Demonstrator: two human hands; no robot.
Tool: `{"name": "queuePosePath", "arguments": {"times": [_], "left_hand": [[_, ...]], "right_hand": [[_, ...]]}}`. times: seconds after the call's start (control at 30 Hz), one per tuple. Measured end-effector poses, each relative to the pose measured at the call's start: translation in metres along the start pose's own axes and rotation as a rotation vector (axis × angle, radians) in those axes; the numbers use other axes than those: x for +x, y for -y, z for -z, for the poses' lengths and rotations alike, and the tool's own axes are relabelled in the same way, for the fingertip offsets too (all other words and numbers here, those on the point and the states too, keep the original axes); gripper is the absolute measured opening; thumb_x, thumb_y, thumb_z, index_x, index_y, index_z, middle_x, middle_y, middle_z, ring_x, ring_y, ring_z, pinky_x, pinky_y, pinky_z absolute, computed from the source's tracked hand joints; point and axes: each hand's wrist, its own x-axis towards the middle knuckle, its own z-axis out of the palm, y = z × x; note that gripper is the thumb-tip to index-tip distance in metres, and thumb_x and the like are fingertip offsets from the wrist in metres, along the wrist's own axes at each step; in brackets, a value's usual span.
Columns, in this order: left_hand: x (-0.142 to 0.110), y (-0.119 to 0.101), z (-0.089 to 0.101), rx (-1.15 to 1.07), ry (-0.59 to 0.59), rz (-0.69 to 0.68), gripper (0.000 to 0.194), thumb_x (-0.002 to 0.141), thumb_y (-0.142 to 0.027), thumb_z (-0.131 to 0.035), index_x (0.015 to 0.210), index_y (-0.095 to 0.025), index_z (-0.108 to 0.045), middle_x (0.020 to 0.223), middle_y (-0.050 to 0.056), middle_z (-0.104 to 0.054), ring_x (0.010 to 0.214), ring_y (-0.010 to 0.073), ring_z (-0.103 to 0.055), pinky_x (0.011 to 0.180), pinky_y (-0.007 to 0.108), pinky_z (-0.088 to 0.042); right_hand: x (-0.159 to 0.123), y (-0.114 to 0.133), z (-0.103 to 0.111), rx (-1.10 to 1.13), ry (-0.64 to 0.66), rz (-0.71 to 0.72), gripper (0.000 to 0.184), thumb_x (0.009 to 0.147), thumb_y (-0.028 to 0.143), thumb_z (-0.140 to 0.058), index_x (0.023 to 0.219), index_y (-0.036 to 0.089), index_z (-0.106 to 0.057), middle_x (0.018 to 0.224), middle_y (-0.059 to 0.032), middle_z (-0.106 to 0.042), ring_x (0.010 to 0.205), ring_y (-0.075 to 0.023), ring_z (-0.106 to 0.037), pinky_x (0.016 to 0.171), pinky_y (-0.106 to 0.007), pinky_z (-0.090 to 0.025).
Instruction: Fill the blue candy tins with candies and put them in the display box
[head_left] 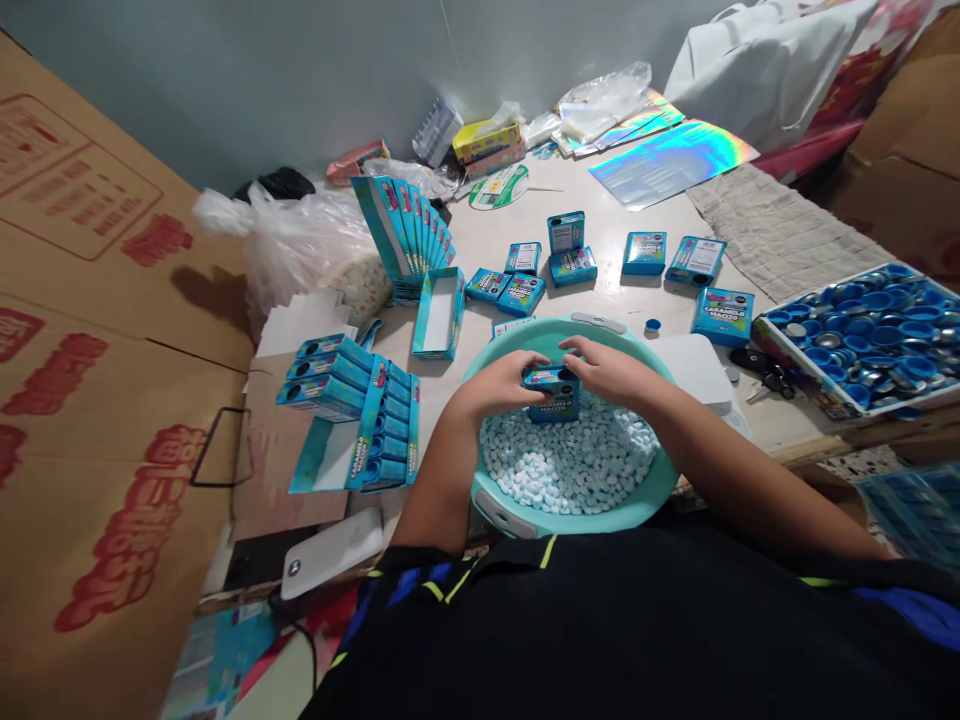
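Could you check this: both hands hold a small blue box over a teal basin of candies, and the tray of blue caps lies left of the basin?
No: the tray of blue caps lies right of the basin, as the head view shows. The left hand and right hand do hold the small blue box over the candies.

This single view comes from a camera worn on the person's head, facing forward and steeply down; the person's black shirt [600,630] fills the bottom edge, very near the lens; the left hand [495,385] and right hand [611,370] sit just below the centre of the frame, close by, around a small teal box [551,395] above a teal basin [525,522]; the white table [525,230] stretches farther off; a grey wall [225,70] closes the top; a cardboard sheet [97,300] fills the left side.
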Motion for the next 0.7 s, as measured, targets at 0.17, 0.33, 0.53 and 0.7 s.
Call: {"name": "queuePosePath", "arguments": {"times": [0.17, 0.33, 0.53, 0.7], "left_hand": [[0.0, -0.001, 0.0, 0.137, -0.067, -0.041, 0.032, 0.082, -0.038, -0.077, 0.106, -0.017, -0.072, 0.103, 0.009, -0.073, 0.097, 0.0273, -0.066, 0.085, 0.039, -0.05], [-0.004, -0.003, 0.006, 0.204, -0.311, -0.007, 0.034, 0.085, -0.034, -0.078, 0.112, -0.016, -0.068, 0.112, 0.01, -0.068, 0.104, 0.0275, -0.063, 0.088, 0.037, -0.048], [-0.001, -0.001, 0.008, 0.164, -0.454, 0.078, 0.037, 0.086, -0.034, -0.077, 0.118, -0.019, -0.066, 0.115, 0.009, -0.067, 0.104, 0.0272, -0.064, 0.09, 0.038, -0.05], [0.0, 0.0, 0.005, 0.183, -0.407, 0.066, 0.036, 0.084, -0.035, -0.079, 0.115, -0.019, -0.067, 0.117, 0.011, -0.068, 0.109, 0.0307, -0.065, 0.093, 0.041, -0.05]], "right_hand": [[0.001, -0.002, 0.003, -0.108, -0.025, -0.055, 0.05, 0.106, 0.041, -0.029, 0.135, 0.017, -0.062, 0.132, -0.0184, -0.072, 0.115, -0.0351, -0.068, 0.088, -0.043, -0.052], [0.003, -0.002, 0.002, -0.174, 0.034, -0.085, 0.049, 0.105, 0.035, -0.03, 0.133, 0.017, -0.065, 0.13, -0.0195, -0.073, 0.113, -0.0357, -0.069, 0.087, -0.045, -0.054], [-0.008, 0.012, -0.009, -0.357, 0.229, -0.07, 0.058, 0.103, 0.051, -0.042, 0.137, 0.01, -0.065, 0.132, -0.0277, -0.069, 0.121, -0.0442, -0.068, 0.094, -0.052, -0.054], [-0.028, 0.032, -0.021, -0.546, 0.488, 0.077, 0.081, 0.096, 0.073, -0.049, 0.147, 0.011, -0.06, 0.152, -0.0316, -0.053, 0.137, -0.0515, -0.057, 0.104, -0.06, -0.052]]}}
